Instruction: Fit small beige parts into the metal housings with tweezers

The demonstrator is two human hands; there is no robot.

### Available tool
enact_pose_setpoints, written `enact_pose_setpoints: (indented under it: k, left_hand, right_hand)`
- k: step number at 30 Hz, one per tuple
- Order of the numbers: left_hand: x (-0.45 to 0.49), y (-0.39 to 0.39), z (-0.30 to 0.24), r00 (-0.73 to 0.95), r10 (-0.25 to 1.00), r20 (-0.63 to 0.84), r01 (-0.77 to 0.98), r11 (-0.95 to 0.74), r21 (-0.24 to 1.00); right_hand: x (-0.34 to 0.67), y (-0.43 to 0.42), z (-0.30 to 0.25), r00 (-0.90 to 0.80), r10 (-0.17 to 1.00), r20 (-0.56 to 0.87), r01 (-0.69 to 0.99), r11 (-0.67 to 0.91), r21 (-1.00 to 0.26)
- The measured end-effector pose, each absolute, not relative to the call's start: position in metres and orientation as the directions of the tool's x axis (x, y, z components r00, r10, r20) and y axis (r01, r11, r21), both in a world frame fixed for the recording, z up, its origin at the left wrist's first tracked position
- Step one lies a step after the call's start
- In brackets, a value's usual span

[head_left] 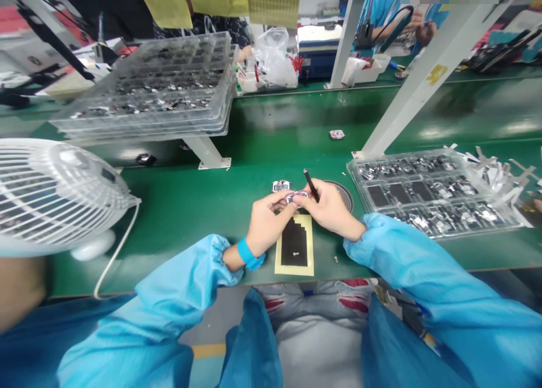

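My left hand (271,221), a blue band at its wrist, pinches a small rounded electronic part (290,197) with a pale rim. My right hand (332,210) is closed around a dark pen-like tool (311,184) that points up, and its thumb and fingertips press on the same part. Just beyond my fingers lies a similar part (281,186) on the green table. Under my hands is a yellow-edged sheet (279,264) of black stickers, some gone from its top, with a tiny scrap on it. A round dark mesh-patterned disc (345,196) is partly hidden behind my right hand.
A clear tray (417,193) of small parts stands at the right, with white strips (493,176) heaped beside it. Stacked trays (148,88) rest on a raised shelf at left, above a white fan (63,190). Another part (337,134) lies farther back. A co-worker's hands (419,29) show across the bench.
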State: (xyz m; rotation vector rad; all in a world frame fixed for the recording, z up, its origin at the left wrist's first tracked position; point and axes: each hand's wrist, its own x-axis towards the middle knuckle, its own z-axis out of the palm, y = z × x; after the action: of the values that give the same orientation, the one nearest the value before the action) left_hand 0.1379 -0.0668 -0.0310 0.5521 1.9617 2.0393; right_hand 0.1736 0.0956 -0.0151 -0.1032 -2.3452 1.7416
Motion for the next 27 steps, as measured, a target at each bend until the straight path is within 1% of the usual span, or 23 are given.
enact_pose_setpoints:
  k: [4,6,8,10,11,13,15,17,20,27]
  left_hand:
    - [0.142,-0.064,-0.029,-0.904,0.399,0.154,0.155,-0.030,0.988]
    - [0.140,-0.062,-0.029,-0.903,0.388,0.182,0.190,-0.017,0.982]
    - [0.135,-0.062,-0.030,-0.892,0.410,0.190,0.204,-0.011,0.979]
    - [0.128,-0.062,-0.033,-0.872,0.441,0.213,0.240,0.006,0.971]
    - [0.125,-0.063,-0.034,-0.860,0.452,0.238,0.282,0.031,0.959]
    - [0.119,-0.065,-0.037,-0.841,0.449,0.302,0.384,0.103,0.917]
    - [0.117,-0.067,-0.038,-0.829,0.439,0.347,0.454,0.164,0.876]
    - [0.117,-0.068,-0.037,-0.821,0.439,0.364,0.478,0.183,0.859]
    - [0.119,-0.068,-0.035,-0.812,0.444,0.378,0.496,0.186,0.848]
    - [0.117,-0.069,-0.034,-0.785,0.471,0.403,0.541,0.202,0.817]
  right_hand:
    - [0.173,0.095,-0.018,-0.971,0.189,0.147,-0.093,0.268,-0.959]
    - [0.173,0.096,-0.018,-0.967,0.196,0.162,-0.102,0.284,-0.953]
    - [0.172,0.099,-0.019,-0.966,0.201,0.161,-0.087,0.336,-0.938]
    - [0.172,0.103,-0.019,-0.961,0.198,0.192,-0.086,0.444,-0.892]
    - [0.172,0.106,-0.019,-0.952,0.194,0.236,-0.109,0.507,-0.855]
    - [0.173,0.112,-0.017,-0.911,0.161,0.379,-0.211,0.610,-0.764]
    - [0.174,0.117,-0.015,-0.851,0.082,0.518,-0.349,0.650,-0.675]
    - [0.175,0.120,-0.014,-0.806,-0.022,0.592,-0.461,0.652,-0.603]
    - [0.175,0.123,-0.018,-0.782,-0.106,0.614,-0.516,0.662,-0.544]
    - [0.177,0.124,-0.027,-0.797,-0.128,0.591,-0.480,0.728,-0.490]
